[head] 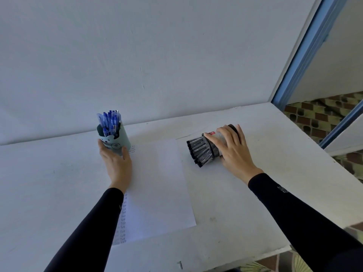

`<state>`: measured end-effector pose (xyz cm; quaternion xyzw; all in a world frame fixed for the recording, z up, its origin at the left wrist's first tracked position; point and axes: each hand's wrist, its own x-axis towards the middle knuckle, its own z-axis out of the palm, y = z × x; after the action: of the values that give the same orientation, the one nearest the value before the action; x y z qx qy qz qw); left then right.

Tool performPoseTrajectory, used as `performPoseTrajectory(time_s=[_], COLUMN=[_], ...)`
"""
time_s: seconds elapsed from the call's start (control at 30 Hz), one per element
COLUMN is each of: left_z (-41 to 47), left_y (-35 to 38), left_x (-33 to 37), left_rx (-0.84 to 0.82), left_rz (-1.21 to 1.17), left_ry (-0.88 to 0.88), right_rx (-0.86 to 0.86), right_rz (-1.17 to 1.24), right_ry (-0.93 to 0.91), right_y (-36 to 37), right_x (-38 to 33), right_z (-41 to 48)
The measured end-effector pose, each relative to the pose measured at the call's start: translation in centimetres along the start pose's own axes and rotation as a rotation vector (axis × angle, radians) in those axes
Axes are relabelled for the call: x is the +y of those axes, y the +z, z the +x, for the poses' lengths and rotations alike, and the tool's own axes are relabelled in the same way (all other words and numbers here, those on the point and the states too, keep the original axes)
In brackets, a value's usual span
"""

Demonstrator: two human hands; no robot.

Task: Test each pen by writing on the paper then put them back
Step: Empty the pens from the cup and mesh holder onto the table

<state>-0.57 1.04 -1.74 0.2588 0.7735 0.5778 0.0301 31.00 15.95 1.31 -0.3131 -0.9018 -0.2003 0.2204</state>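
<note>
The right grip [232, 152] is clasped over a black mesh holder [213, 147] that lies tipped on its side on the white surface [245, 213], fingers curled across its top and the wrist angled in from the near right. The holder's long axis runs from under the palm out to the left and slightly nearer. Its open mouth faces away from the grip, with the black pens [198, 152] jutting out just beyond the fingertips. Past them, further left, lies the paper [159, 183], lined with test words down its far-side edge. Across the sheet, well apart, the left grip [116, 160] clasps the base of an upright teal cup [117, 142] full of blue pens [110, 119]. The right hand looks far better placed to draw a black pen.
</note>
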Motion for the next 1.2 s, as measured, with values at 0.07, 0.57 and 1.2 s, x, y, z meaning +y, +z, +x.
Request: performPoseTrajectory(time_s=[0.07,0.57,1.2], left_z=[-0.1,-0.4,-0.3], left_y=[0.0,0.1,-0.2], left_x=[0.1,0.1,0.4], left_rx=[0.005,0.013,-0.004], left_rz=[0.001,-0.025,0.003], left_ry=[0.007,0.017,0.004], right_rx=[0.023,0.082,-0.070], right_rz=[-0.011,-0.068,-0.122], right_ry=[0.000,0.008,0.004], right_y=[0.0,-0.3,0.0], right_x=[0.0,0.5,3.4], right_z=[-0.2,-0.3,-0.4])
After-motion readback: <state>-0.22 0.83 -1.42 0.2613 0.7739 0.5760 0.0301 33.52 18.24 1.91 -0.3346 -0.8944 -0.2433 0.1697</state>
